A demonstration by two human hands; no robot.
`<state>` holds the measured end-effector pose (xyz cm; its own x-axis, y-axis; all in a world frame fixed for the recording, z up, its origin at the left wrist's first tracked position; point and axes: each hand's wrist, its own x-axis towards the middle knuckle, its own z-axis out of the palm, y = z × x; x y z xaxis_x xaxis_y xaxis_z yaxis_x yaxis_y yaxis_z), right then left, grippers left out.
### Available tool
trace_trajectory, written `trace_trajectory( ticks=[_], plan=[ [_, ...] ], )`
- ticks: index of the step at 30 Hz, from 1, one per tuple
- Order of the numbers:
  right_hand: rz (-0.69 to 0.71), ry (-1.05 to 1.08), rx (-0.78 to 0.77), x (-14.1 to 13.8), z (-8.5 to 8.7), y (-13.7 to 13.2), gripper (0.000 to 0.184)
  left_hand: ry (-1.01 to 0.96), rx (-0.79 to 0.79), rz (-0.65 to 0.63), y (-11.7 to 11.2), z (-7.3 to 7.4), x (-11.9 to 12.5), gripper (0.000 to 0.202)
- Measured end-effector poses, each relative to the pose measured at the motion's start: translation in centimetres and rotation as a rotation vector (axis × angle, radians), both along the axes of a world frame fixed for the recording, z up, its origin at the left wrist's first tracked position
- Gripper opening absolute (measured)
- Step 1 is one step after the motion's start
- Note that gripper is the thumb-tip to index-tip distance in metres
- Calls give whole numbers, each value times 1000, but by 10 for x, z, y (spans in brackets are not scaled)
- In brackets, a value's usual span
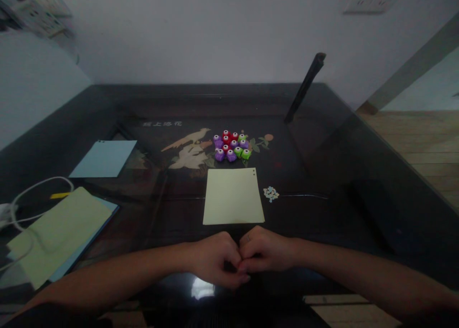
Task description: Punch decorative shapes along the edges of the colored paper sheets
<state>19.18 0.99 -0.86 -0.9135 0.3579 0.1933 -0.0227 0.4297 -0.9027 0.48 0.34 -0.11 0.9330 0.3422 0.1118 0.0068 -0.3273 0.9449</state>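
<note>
My left hand [218,259] and my right hand [266,249] meet knuckle to knuckle at the near side of the dark table. Both are curled closed, and nothing shows in either one. Just beyond them lies a pale yellow sheet of paper [233,196] with small dark holes in its upper right corner. To its right is a little heap of tiny paper bits [271,193], light blue and pale. Behind the sheet stands a tight cluster of small red, purple and green toys [231,145], each topped by a white eye-like disc.
A light blue sheet [105,158] lies at the left. Nearer, yellow and blue papers [62,227] are stacked by a white cable [16,206]. A black rod [304,86] leans at the back right; a dark flat object [376,213] lies at the right. The table [251,101] meets a wall behind.
</note>
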Motion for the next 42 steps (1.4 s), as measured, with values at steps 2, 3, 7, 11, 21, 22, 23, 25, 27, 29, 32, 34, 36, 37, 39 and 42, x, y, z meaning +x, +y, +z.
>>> trace_trajectory(
  ticks=[2,3,7,11,21,22,23,25,27,29,32,34,36,37,39,42],
  plan=[
    [0,4,-1,0,1,0,51,2,-1,-3,0,0,0,35],
    [0,1,0,0,2,0,51,5,-1,-5,0,0,0,35],
    [3,-11,5,0,3,1,50,-11,-3,-4,0,2,0,35],
    [4,-10,13,2,0,0,47,-29,5,0,0,1,0,34],
    [-3,19,5,1,-2,-1,49,-12,39,5,0,-2,-1,35],
    [-5,25,6,1,-2,0,49,-12,39,5,0,-1,0,35],
    [-5,26,8,1,-1,0,49,-11,39,6,0,-1,0,34],
    [-4,20,14,0,-1,0,50,-5,41,8,0,0,0,34],
    [-5,19,19,0,0,0,50,-6,42,7,0,0,0,35],
    [-5,23,20,0,0,0,50,-12,38,-3,1,0,-1,36],
    [-1,22,23,0,0,0,50,-19,29,-10,1,1,-1,36],
    [0,2,25,0,1,0,50,-19,31,-5,1,1,-1,36],
    [3,-32,31,1,1,0,49,-21,35,-6,1,1,-1,36],
    [6,-45,35,1,0,0,48,-21,39,-6,1,0,-1,36],
    [11,-62,40,2,0,0,47,-14,49,-8,1,-1,-1,36],
    [7,-54,36,1,-1,0,48,-1,60,-6,1,-2,-1,35]
  ],
)
